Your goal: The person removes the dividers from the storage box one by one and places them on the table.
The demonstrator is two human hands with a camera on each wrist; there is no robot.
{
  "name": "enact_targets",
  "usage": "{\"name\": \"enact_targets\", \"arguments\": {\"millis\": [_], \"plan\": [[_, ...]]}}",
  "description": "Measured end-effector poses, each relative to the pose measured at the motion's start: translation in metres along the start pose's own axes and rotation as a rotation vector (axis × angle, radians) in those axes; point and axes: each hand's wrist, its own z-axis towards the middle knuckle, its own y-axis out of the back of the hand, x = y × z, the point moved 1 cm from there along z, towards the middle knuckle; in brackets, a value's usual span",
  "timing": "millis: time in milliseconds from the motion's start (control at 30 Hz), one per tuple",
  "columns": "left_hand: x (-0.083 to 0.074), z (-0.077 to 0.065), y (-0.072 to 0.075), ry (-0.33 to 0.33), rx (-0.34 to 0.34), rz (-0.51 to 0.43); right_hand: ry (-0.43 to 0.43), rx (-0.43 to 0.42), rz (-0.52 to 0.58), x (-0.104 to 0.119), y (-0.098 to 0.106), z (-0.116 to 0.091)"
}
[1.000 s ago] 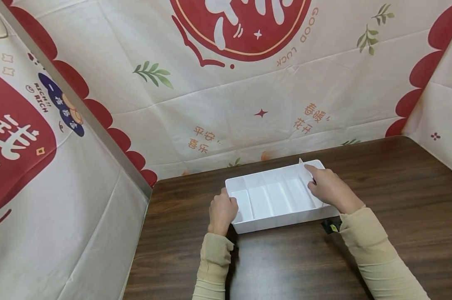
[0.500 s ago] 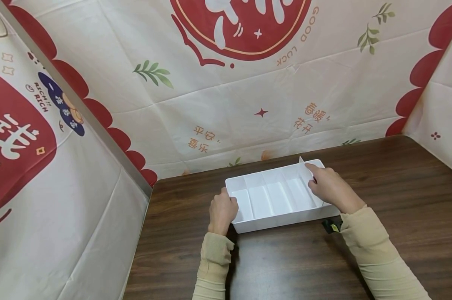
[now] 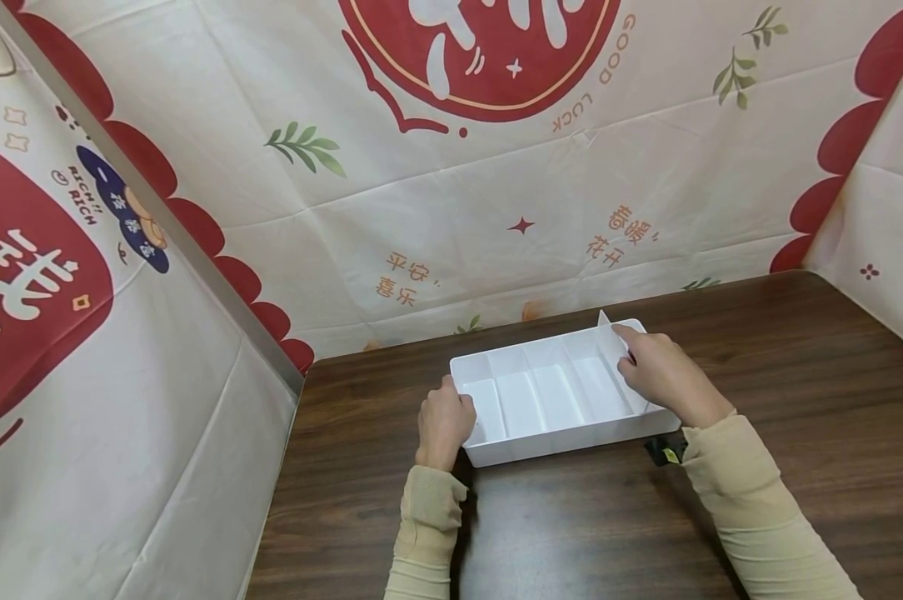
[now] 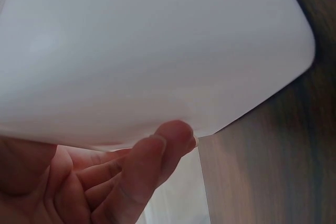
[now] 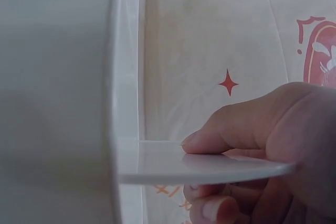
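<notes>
Both hands are on the white divided tray (image 3: 541, 392), which sits on the dark wooden table (image 3: 721, 500) between them. Her left hand (image 3: 442, 421) curls around the tray's left end wall, fingers hooked under its outer corner as the left wrist view shows, steadying it. Her right hand (image 3: 665, 375) pinches a loose white divider panel (image 3: 611, 337) at the tray's far right end, thumb on top and fingers beneath in the right wrist view; the panel stands tilted, its tip poking above the rim.

Compared with a second ago, almost nothing has shifted: the right hand has crept a touch toward the tray's far rim and the divider's tip sits marginally higher, while the left hand and tray have stayed put. To my eye the divider is mid-adjustment, neither seated nor freed.

Behind the hands hangs a printed cloth (image 3: 496, 183) reading "GOOD LUCK", with orange Chinese characters lower down. Left of the left hand, another cloth panel (image 3: 84, 250) reads "RICH!! RICH". A small black item (image 3: 663, 451) peeks out by the right sleeve (image 3: 751, 508).
</notes>
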Motion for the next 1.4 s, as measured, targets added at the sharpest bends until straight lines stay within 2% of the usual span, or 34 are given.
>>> {"name": "enact_targets", "arguments": {"millis": [1400], "plan": [[0.0001, -0.0013, 0.0002, 0.011, 0.016, -0.003, 0.021, -0.068, -0.017, 0.002, 0.0061, -0.0031]]}}
